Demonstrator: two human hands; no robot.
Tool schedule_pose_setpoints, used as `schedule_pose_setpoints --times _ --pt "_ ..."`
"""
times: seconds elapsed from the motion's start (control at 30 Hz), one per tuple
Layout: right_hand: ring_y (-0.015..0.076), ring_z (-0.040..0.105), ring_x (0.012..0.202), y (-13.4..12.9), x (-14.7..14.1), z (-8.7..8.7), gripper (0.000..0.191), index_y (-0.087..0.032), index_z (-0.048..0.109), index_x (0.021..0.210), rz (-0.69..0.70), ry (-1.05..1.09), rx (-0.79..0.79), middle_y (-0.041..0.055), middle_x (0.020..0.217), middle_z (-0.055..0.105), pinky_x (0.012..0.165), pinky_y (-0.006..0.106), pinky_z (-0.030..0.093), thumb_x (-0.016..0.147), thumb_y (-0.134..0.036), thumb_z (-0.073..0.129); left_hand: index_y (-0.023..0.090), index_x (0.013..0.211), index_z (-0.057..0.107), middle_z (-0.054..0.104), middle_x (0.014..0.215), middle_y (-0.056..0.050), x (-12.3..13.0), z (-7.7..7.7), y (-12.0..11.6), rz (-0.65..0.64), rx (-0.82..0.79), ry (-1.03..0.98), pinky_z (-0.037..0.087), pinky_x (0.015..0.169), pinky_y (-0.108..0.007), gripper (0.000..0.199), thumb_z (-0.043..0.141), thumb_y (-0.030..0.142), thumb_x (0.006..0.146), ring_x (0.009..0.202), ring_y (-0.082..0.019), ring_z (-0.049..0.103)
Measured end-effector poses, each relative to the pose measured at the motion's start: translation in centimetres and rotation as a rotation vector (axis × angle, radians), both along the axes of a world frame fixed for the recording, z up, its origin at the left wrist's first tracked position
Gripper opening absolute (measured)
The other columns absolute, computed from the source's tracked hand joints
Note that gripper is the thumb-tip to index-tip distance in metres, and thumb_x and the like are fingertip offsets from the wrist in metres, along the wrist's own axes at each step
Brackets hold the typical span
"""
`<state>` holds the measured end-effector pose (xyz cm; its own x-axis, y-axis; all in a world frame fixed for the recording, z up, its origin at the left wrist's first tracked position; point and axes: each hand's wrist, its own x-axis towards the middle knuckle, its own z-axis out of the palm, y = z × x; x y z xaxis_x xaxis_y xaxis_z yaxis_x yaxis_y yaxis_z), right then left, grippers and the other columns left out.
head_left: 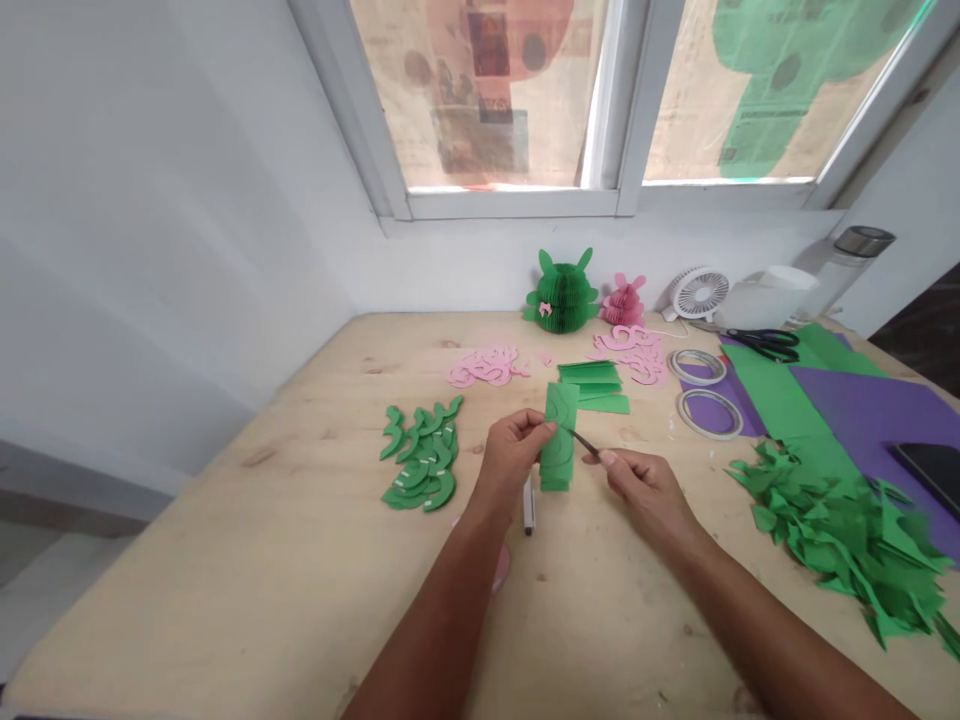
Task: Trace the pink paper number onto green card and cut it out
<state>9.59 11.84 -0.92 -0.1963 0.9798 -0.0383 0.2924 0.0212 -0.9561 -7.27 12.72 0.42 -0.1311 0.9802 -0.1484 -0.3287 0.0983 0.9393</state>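
My left hand (517, 450) pinches the left side of an upright green paper strip (559, 462) that carries a drawn curvy outline. In my right hand (645, 485) is a thin dark pointed tool (586, 443), its tip touching the strip near my left fingertips. Whether it is a pencil or a blade I cannot tell. A white and black stapler-like bar (529, 507) lies just below the strip. Behind the strip is a stack of green paper strips (590, 378). Cut green curved pieces (424, 465) are piled to the left.
Pink cutouts (489, 366) lie behind my left hand. Green paper scraps (840, 530), tape rolls (710, 413), black-handled scissors (772, 344) and a dark phone (930, 470) are at the right. A green honeycomb figure (562, 297), small fan (699, 293) and bottle (847, 268) stand at the back.
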Motion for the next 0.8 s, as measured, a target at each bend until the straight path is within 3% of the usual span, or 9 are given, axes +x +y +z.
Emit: schedule_pose_setpoints --times 0.37,0.43,0.57,0.63,0.8 --pt "0.0076 0.022 0.045 0.1 0.0 0.2 0.04 -0.013 0.069 0.089 -0.088 0.333 -0.016 -0.008 0.05 0.029 0.042 0.023 0.016 0.079 -0.05 0.059 0.015 0.064 0.055 0.05 0.053 0.005 1.7 -0.1 -0.6 -0.029 -0.038 -0.037 0.033 0.045 -0.017 0.023 0.074 0.028 0.058 0.047 -0.006 0.042" --pt "0.0072 0.022 0.044 0.0 -0.4 0.4 0.033 -0.015 0.067 0.082 -0.112 0.38 -0.024 -0.0085 0.05 0.029 0.042 0.022 0.019 0.074 -0.047 0.066 0.016 0.064 0.055 0.05 0.054 0.006 2.4 -0.3 -0.8 -0.058 -0.051 -0.054 0.035 0.046 -0.017 0.024 0.075 0.028 0.057 0.047 -0.006 0.043" --pt "0.0084 0.039 0.05 -0.1 -0.8 0.3 0.026 -0.017 0.064 0.072 -0.215 0.46 -0.096 -0.0042 0.058 0.049 0.046 0.021 0.034 0.068 -0.041 0.073 0.016 0.065 0.056 0.056 0.058 0.003 3.7 -0.5 -1.3 -0.197 -0.023 -0.129 0.042 0.049 -0.019 0.023 0.073 0.031 0.062 0.05 -0.007 0.049" --pt "0.009 0.04 0.048 0.1 -0.7 0.0 0.027 -0.016 0.062 0.068 -0.248 0.478 -0.142 -0.0041 0.057 0.05 0.045 0.021 0.035 0.067 -0.041 0.074 0.015 0.066 0.057 0.056 0.056 0.003 4.2 -0.6 -1.4 -0.249 -0.037 -0.114 0.043 0.048 -0.019 0.022 0.072 0.031 0.064 0.048 -0.008 0.049" --pt "0.0092 0.039 0.046 0.6 -0.1 -0.7 0.028 -0.016 0.061 0.067 -0.202 0.436 -0.148 -0.005 0.052 0.048 0.044 0.022 0.033 0.068 -0.042 0.073 0.015 0.067 0.058 0.056 0.052 0.003 4.2 -0.8 -1.3 -0.163 0.012 -0.021 0.045 0.045 -0.021 0.021 0.07 0.032 0.065 0.043 -0.008 0.049"
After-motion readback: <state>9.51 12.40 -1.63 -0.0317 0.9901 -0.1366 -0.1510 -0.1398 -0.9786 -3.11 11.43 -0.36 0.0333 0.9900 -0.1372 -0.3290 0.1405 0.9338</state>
